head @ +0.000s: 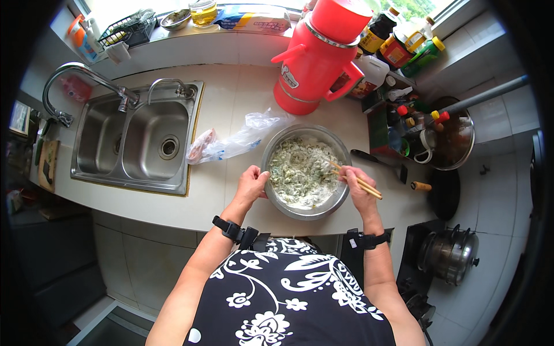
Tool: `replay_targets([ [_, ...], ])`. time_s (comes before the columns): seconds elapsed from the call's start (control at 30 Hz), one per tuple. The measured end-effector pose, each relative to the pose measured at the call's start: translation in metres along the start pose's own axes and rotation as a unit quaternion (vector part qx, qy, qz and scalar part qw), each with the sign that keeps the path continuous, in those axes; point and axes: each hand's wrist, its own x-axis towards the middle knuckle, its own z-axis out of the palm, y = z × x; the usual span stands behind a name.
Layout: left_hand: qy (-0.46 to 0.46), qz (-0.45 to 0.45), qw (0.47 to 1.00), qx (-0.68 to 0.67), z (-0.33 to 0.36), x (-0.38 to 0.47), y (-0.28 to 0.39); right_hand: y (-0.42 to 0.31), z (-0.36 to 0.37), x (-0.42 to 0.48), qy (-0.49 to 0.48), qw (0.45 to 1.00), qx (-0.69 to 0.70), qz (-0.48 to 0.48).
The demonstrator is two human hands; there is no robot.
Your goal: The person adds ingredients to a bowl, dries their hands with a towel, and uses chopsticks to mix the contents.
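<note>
A round stainless steel bowl (318, 213) stands on the counter in front of me. It holds a mixture of chopped green vegetable and white flour (303, 173), with paler flour along the lower and right parts. My left hand (252, 184) grips the bowl's left rim, thumb on the edge and fingers beneath. Over the right rim, my right hand (360, 184) holds a pair of wooden chopsticks (371, 190). Their tips reach into the mixture near its right side. A crumpled clear plastic bag (242, 138) lies left of the bowl, with something pinkish at its left end.
A red thermos flask (318, 60) stands behind the bowl. To the left is a double-basin steel sink (130, 184). A black spatula (376, 159), a black pan (446, 194) and a bottle rack (381, 134) are at right. A lidded steel pot (452, 257) sits on the stove.
</note>
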Motion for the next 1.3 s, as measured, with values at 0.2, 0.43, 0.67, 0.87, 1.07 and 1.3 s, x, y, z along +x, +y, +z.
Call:
replay_targets([
  [0.2, -0.008, 0.008, 1.000, 0.013, 0.008, 0.001, -0.002, 0.019, 0.034, -0.001, 0.024, 0.995, 0.083, 0.056],
  [0.43, -0.021, -0.010, 1.000, -0.001, 0.007, -0.004, -0.007, 0.002, -0.008, -0.015, 0.063, 0.993, 0.075, 0.074],
  [0.67, -0.058, -0.030, 0.998, 0.023, 0.007, -0.004, 0.003, 0.021, 0.009, -0.035, 0.054, 0.913, 0.261, 0.308],
  [0.87, -0.097, -0.033, 0.993, 0.053, 0.002, -0.001, 0.009, 0.006, 0.024, -0.007, 0.058, 0.905, 0.357, 0.224],
  [1.07, -0.083, -0.036, 0.995, 0.044, 0.003, 0.002, 0.003, 0.016, 0.048, -0.009, -0.044, 0.930, 0.298, 0.209],
  [1.3, -0.098, -0.055, 0.992, 0.052, 0.008, 0.001, 0.005, 0.032, 0.028, 0.003, 0.045, 0.948, 0.253, 0.187],
])
